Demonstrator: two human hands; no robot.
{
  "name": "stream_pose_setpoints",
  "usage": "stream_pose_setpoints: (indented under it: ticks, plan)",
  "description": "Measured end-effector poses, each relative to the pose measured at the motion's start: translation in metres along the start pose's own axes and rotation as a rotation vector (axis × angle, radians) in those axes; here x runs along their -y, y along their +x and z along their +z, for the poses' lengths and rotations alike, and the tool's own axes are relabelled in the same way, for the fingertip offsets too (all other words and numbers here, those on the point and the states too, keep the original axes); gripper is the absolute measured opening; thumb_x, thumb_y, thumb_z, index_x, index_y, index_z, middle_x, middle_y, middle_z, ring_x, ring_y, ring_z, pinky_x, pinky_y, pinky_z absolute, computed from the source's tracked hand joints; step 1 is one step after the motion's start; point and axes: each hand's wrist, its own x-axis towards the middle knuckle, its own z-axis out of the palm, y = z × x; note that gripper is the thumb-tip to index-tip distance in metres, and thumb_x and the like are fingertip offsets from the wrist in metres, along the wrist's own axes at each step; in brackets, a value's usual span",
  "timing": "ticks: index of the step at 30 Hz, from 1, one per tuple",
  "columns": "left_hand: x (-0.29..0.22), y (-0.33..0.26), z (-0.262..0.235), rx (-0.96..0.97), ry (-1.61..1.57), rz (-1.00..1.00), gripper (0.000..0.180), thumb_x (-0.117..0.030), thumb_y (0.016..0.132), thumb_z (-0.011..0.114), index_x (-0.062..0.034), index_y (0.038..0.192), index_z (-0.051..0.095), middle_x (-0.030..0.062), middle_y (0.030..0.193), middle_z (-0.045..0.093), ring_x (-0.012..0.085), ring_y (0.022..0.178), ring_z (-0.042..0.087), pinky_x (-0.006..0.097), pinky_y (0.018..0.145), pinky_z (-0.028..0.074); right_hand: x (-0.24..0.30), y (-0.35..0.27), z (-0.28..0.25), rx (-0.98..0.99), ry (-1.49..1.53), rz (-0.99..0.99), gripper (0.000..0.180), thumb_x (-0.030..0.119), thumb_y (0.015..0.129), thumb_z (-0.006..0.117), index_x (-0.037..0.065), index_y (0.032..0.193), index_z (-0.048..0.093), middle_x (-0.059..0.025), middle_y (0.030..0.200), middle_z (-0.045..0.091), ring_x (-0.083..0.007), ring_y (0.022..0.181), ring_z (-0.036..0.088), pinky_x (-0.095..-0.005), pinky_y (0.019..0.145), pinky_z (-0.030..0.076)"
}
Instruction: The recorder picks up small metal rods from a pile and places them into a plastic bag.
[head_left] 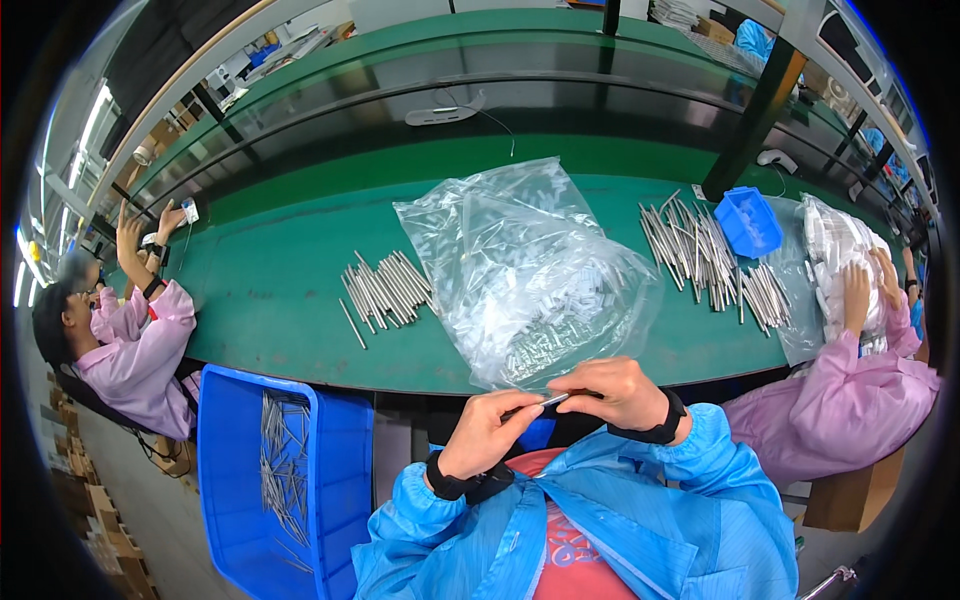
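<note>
Just in front of the bench's near edge, my left hand (pixel 482 436) and my right hand (pixel 620 396) meet with their fingers pinched. Between them is a short, thin metal rod (pixel 555 400), held level; both hands grip it, and its ends are covered by my fingers. Beyond my hands lies a large clear plastic bag (pixel 500 235) filled with small white pieces (pixel 570 300). Left of the bag rests a pile of silvery metal rods (pixel 390 288), and one rod (pixel 353 324) lies apart. More rods (pixel 695 250) are heaped to the right.
A blue bin (pixel 215 470) with loose rods (pixel 285 460) stands on the floor at my left. The green bench (pixel 270 270) bears a small blue tray (pixel 750 222) at the right. Two people in pink sleeves (pixel 150 350) sit either side; the right one handles a white bundle (pixel 830 240).
</note>
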Motion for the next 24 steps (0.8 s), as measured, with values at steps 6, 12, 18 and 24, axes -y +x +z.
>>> stream_pose_setpoints:
  ticks: [6,12,18,24]
  plan:
    - [-0.011,0.012,0.008,0.025,0.224,0.11,0.019,-0.01,0.09,0.067,0.0019,0.105,0.072,0.0151,0.085,0.069,0.0233,0.07,0.064,0.033,0.063,0.048,-0.008,-0.014,-0.003,-0.008,-0.142,-0.118,0.019,0.012,0.083,0.074,0.004,0.1,0.07,-0.0103,0.09,0.068,-0.0276,0.084,0.067,-0.0371,0.068,0.054]
    - [-0.016,0.001,0.005,-0.178,0.312,0.169,0.023,0.0,0.086,0.067,0.0051,0.108,0.068,0.0151,0.094,0.069,0.0231,0.082,0.067,0.033,0.074,0.053,0.001,-0.027,-0.022,-0.109,-0.329,-0.06,0.015,0.012,0.084,0.072,0.005,0.096,0.069,-0.0097,0.085,0.065,-0.0282,0.078,0.065,-0.0374,0.067,0.053]
    - [-0.004,0.002,-0.05,-0.579,0.335,0.161,0.02,-0.002,0.092,0.059,0.0059,0.109,0.066,0.0103,0.096,0.064,0.0169,0.084,0.063,0.029,0.075,0.051,-0.036,-0.116,-0.149,-0.785,-0.688,0.514,0.012,0.011,0.084,0.072,0.003,0.093,0.071,-0.0148,0.084,0.07,-0.0321,0.072,0.068,-0.0381,0.065,0.054]
    - [0.045,0.002,-0.13,-0.775,0.528,0.096,0.02,-0.006,0.092,0.062,0.0051,0.108,0.066,0.0141,0.093,0.065,0.0229,0.078,0.062,0.035,0.066,0.048,-0.119,-0.196,-0.235,-0.794,-1.143,0.867,0.009,0.014,0.084,0.066,0.007,0.088,0.07,-0.0135,0.088,0.069,-0.036,0.084,0.068,-0.046,0.073,0.053]
